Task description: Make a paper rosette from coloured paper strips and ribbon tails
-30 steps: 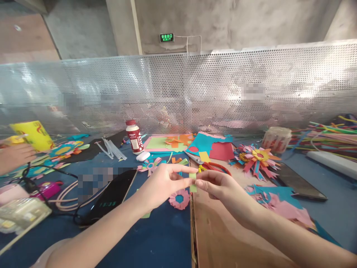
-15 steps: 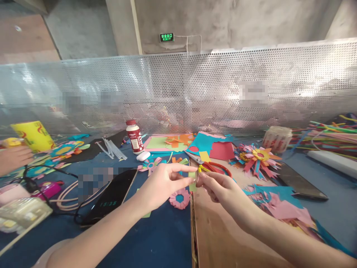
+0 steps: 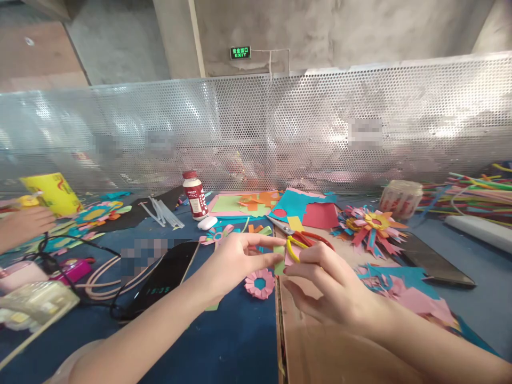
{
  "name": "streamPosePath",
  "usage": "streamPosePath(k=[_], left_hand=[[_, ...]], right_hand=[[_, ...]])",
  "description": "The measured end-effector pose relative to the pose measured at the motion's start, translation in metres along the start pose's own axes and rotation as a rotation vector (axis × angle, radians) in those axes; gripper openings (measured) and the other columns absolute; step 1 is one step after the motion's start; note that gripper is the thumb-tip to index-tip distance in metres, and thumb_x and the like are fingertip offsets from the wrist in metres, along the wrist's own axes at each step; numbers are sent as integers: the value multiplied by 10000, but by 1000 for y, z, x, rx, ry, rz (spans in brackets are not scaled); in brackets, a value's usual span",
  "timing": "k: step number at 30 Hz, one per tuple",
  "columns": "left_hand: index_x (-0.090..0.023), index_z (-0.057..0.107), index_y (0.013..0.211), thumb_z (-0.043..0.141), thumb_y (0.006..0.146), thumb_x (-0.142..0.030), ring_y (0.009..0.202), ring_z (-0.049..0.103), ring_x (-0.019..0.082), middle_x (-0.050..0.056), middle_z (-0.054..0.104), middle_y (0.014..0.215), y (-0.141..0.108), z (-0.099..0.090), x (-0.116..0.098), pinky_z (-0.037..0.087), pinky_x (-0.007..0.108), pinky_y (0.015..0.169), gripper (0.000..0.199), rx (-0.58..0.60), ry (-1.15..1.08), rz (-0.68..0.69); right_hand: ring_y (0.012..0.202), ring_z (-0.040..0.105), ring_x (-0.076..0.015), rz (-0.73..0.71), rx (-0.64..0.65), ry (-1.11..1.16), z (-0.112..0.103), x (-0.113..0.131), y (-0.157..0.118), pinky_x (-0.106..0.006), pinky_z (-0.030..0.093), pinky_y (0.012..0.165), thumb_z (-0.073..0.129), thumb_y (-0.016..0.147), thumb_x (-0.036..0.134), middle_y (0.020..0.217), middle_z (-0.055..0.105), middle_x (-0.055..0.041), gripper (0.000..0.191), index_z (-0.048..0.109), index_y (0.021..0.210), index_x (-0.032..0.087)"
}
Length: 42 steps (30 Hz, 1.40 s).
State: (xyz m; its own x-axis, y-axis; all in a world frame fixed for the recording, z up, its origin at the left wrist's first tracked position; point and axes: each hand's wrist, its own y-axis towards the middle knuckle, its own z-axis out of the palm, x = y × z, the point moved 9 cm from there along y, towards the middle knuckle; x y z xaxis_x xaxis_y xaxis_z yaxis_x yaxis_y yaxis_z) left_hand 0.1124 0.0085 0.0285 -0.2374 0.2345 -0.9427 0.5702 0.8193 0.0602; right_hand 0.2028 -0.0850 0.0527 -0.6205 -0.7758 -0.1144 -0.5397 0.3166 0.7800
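My left hand (image 3: 237,262) pinches a small light green paper strip (image 3: 279,260) between thumb and fingers. Just right of the strip is my right hand (image 3: 326,280), its fingers apart with nothing seen between them. Scissors (image 3: 306,242) with red and yellow handles lie behind the right hand, which covers part of them. A pink paper ring (image 3: 260,283) with a blue centre lies below the left fingertips. Behind the left hand is a paper flower (image 3: 216,235) with a blue ring, partly covered.
A red-capped bottle (image 3: 194,196), a white case (image 3: 207,223) and a phone (image 3: 166,277) are on the left. Blue paper (image 3: 294,204) lies behind the scissors. A layered flower (image 3: 373,226) and paper scraps (image 3: 416,298) are on the right. Another person's hand (image 3: 26,226) is at far left.
My right hand has opened and drawn slightly right, away from the strip. The scissors' yellow handle shows more. My left hand keeps its pinch.
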Motion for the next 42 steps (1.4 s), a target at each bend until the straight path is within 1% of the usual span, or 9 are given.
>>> streamPosePath(k=[5,15,19,23,26,29,31,35,42], left_hand=[[-224,662,1049,698,699,-421,861,613,208,56,705,910,-1,5,6,457,312,752,403,19,-62,-36],[-204,663,1047,703,714,-346,904,615,223,79,680,1036,-1,9,6,463,345,805,364,44,-122,-16],[-194,646,1073,690,724,-364,905,610,229,80,685,978,-2,10,5,464,342,790,391,34,-94,-20],[-220,618,1110,559,821,-421,837,613,201,49,678,900,-5,9,-1,460,320,740,357,26,-11,30],[-264,588,1120,499,854,-435,962,571,202,34,634,1025,-9,1,-17,427,337,843,329,-33,160,168],[-270,576,1081,647,762,-364,1148,451,212,25,508,1235,-20,2,-42,332,336,981,340,-43,370,432],[-256,591,996,686,724,-278,1172,421,212,24,487,1238,-30,7,-54,294,339,1011,289,-58,502,594],[-232,594,843,629,747,-174,1108,450,199,29,537,1101,-45,13,-65,283,360,1013,117,-141,656,769],[-221,574,744,597,750,-121,1010,474,196,25,573,956,-52,15,-69,328,363,947,103,-199,722,870]], right_hand=[[696,489,-159,-15,3,-75,2,2,1,-297,445,613,523,793,62,812,550,-58,161,536,924,153],[652,465,-172,-88,87,-220,9,8,-3,-321,409,599,497,833,130,779,563,-63,113,553,930,145],[637,474,-177,-121,102,-220,7,11,-3,-321,399,577,481,835,124,744,559,-59,140,562,948,136],[642,464,-159,-42,-5,-149,1,6,0,-302,414,579,511,797,76,749,537,-38,145,541,910,161],[699,479,-141,157,-121,28,-7,-10,1,-273,434,606,513,769,28,790,497,-25,180,517,872,176],[700,469,-123,317,-121,220,-5,-20,2,-254,430,597,521,758,29,800,468,-11,183,503,853,184],[680,452,-119,370,-113,279,-5,-21,2,-250,419,577,525,754,39,781,453,-2,172,494,829,191],[689,445,-119,322,-124,292,-8,-12,3,-240,410,566,509,760,31,769,435,4,184,481,833,197],[766,483,-124,260,-68,265,0,-6,0,-245,434,651,518,770,26,847,449,-11,223,485,901,203]])
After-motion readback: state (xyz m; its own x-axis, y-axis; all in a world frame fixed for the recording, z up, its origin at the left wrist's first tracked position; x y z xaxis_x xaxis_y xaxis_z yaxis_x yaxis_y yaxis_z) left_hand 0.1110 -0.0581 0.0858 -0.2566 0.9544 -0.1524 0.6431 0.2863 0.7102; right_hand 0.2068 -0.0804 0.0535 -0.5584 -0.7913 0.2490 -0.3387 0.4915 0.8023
